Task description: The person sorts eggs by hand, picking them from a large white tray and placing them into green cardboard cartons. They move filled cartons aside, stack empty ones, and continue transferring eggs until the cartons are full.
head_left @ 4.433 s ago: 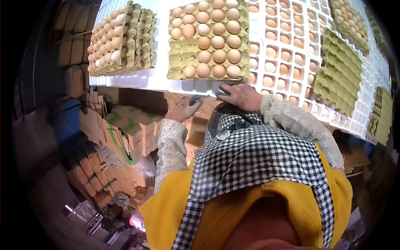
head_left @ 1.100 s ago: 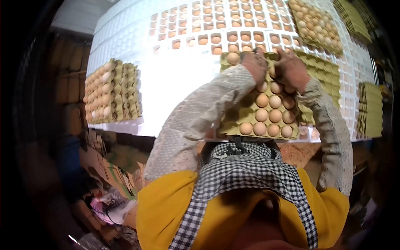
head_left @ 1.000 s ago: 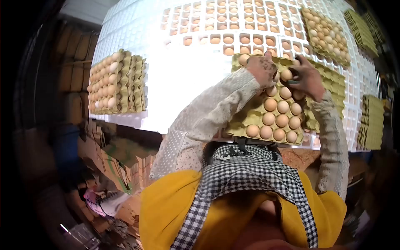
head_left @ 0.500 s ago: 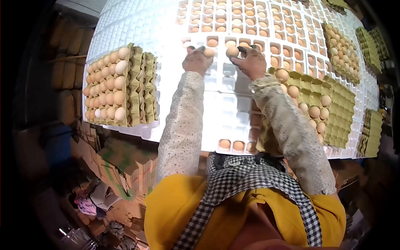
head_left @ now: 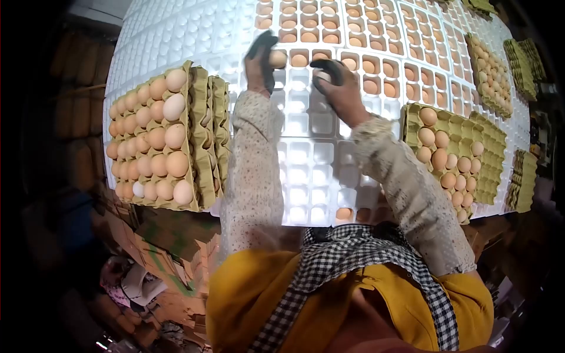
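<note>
My left hand (head_left: 261, 65), in a dark glove with cut-off fingers, has its fingers stretched out beside a brown egg (head_left: 277, 59) at the left end of a row in a white moulded tray (head_left: 299, 123). To the right, my right hand (head_left: 340, 87), gloved the same way, curls its thumb and fingers round a pale egg (head_left: 322, 77), partly hidden by them, low over the tray's cells. Between the hands another brown egg (head_left: 299, 57) sits in that row. Near my body a brown egg (head_left: 344, 214) lies in the closest tray.
Full pulp cartons of eggs (head_left: 150, 141) are stacked at the left. A partly filled pulp carton (head_left: 444, 156) lies at the right. Farther back, white trays hold brown eggs (head_left: 309, 23); bare white trays (head_left: 170, 47) lie back left. Flattened cardboard (head_left: 168, 259) is below the table edge.
My left hand has moved left and its fingers have straightened; another egg now shows in the row between the hands. The right hand is slightly lower, still round an egg. The view has shifted.
</note>
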Tool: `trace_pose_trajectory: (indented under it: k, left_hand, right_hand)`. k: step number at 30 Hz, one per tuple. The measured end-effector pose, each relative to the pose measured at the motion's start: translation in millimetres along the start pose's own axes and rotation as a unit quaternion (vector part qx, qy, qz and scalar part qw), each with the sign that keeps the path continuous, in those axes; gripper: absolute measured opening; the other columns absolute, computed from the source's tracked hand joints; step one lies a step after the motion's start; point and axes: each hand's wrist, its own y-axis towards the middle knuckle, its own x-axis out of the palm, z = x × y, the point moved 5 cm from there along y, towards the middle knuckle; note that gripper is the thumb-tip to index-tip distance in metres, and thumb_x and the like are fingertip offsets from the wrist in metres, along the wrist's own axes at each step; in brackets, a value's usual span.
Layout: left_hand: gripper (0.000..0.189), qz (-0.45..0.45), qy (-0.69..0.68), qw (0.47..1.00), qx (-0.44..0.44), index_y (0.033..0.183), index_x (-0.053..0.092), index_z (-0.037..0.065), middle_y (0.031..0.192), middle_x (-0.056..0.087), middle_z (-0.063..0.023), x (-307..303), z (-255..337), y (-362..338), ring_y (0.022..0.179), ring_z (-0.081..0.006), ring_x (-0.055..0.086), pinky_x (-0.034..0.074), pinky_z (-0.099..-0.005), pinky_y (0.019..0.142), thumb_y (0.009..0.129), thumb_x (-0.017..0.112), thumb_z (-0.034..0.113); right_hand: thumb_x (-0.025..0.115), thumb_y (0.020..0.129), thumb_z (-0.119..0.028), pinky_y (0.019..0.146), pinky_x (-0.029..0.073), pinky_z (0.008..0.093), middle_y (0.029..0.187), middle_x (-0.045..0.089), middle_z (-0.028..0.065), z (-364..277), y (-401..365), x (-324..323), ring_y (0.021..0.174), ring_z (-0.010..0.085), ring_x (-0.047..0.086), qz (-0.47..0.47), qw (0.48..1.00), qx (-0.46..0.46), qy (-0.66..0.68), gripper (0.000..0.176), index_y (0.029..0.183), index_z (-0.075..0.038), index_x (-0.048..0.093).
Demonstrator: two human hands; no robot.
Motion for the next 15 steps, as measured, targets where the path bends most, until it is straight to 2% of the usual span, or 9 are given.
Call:
trace_pose_trajectory:
  k: [3,4,5,7,9,10,12,13,15]
  left_hand:
    - [0.029,0.189,-0.016,0.981,0.039,0.113,0.063,-0.002,0.109,0.062,-0.0073,-19.2,17.8,-13.6,0.085,-0.0169,0.062,0.054,-0.0281,0.072,0.086,0.067,0.009]
    - [0.032,0.164,0.149,0.971,0.088,0.116,0.062,0.000,0.110,0.061,-0.0115,-31.0,6.5,-4.0,0.088,-0.0221,0.063,0.053,-0.0317,0.077,0.084,0.067,0.005]
    - [0.034,0.134,0.436,0.856,0.243,0.119,0.063,0.008,0.103,0.063,-0.0126,-13.0,24.2,-17.6,0.088,-0.0228,0.061,0.049,-0.0366,0.077,0.087,0.067,0.017]
    - [0.037,0.047,0.657,0.663,0.356,0.117,0.066,0.013,0.107,0.061,-0.0171,-13.9,-14.6,-25.7,0.098,-0.0312,0.059,0.046,-0.0432,0.085,0.081,0.070,0.021]
    - [0.039,-0.046,0.674,0.696,0.244,0.111,0.068,0.019,0.109,0.062,-0.0159,-3.2,-29.3,-38.6,0.103,-0.0357,0.057,0.043,-0.0491,0.087,0.073,0.075,0.024]
    - [0.042,-0.061,0.632,0.733,0.245,0.113,0.068,0.017,0.110,0.062,-0.0159,4.4,-24.4,-42.6,0.104,-0.0351,0.057,0.042,-0.0492,0.090,0.072,0.075,0.020]
    - [0.040,0.045,0.666,0.677,0.310,0.114,0.067,0.011,0.105,0.064,-0.0135,18.5,-8.0,-60.1,0.096,-0.0321,0.060,0.046,-0.0450,0.088,0.075,0.074,0.018]
    - [0.041,0.029,0.641,0.692,0.331,0.117,0.066,0.010,0.106,0.064,-0.0126,36.6,9.5,-68.7,0.094,-0.0313,0.062,0.049,-0.0413,0.085,0.077,0.074,0.014]
    - [0.044,-0.079,0.450,0.864,0.210,0.119,0.064,0.009,0.112,0.064,-0.0119,66.4,3.7,-69.0,0.100,-0.0291,0.062,0.050,-0.0371,0.088,0.076,0.075,0.008]
  right_hand:
    - [0.067,0.080,-0.009,0.096,0.048,0.0375,0.131,0.052,0.0133,12.8,23.4,43.8,0.111,0.0284,0.059,-0.061,0.968,-0.144,-0.195,0.042,0.122,-0.009,0.061]
    - [0.068,0.080,-0.013,0.103,0.043,0.0439,0.133,0.052,0.0168,21.1,20.8,54.4,0.121,0.0353,0.053,-0.114,0.902,-0.162,-0.385,0.051,0.129,-0.010,0.055]
    - [0.069,0.081,-0.018,0.104,0.040,0.0456,0.136,0.049,0.0180,23.9,18.0,56.0,0.123,0.0370,0.050,-0.112,0.914,-0.159,-0.355,0.052,0.131,-0.011,0.055]
    - [0.069,0.082,-0.026,0.108,0.035,0.0492,0.141,0.043,0.0204,29.9,3.4,39.7,0.128,0.0403,0.044,-0.097,0.933,-0.140,-0.318,0.054,0.133,-0.015,0.054]
    - [0.070,0.083,-0.030,0.108,0.036,0.0442,0.130,0.055,0.0208,-19.5,-30.5,-9.7,0.129,0.0371,0.045,-0.096,0.968,-0.102,-0.208,0.053,0.132,-0.015,0.055]
    - [0.071,0.082,-0.028,0.107,0.037,0.0430,0.127,0.057,0.0204,-47.6,-48.9,-47.7,0.127,0.0363,0.047,-0.084,0.972,-0.108,-0.190,0.052,0.130,-0.014,0.057]
    - [0.073,0.079,-0.023,0.105,0.040,0.0409,0.125,0.058,0.0187,-78.6,-76.6,-135.3,0.123,0.0349,0.050,-0.029,0.977,-0.075,-0.195,0.049,0.125,-0.013,0.061]
    - [0.074,0.077,-0.020,0.105,0.041,0.0400,0.128,0.057,0.0173,-81.0,-87.2,-182.3,0.121,0.0342,0.051,0.010,0.975,-0.038,-0.218,0.048,0.123,-0.012,0.063]
    - [0.075,0.073,-0.027,0.104,0.040,0.0412,0.134,0.053,0.0157,-66.0,-100.0,-263.1,0.122,0.0351,0.049,0.009,0.916,-0.051,-0.398,0.051,0.121,-0.013,0.065]
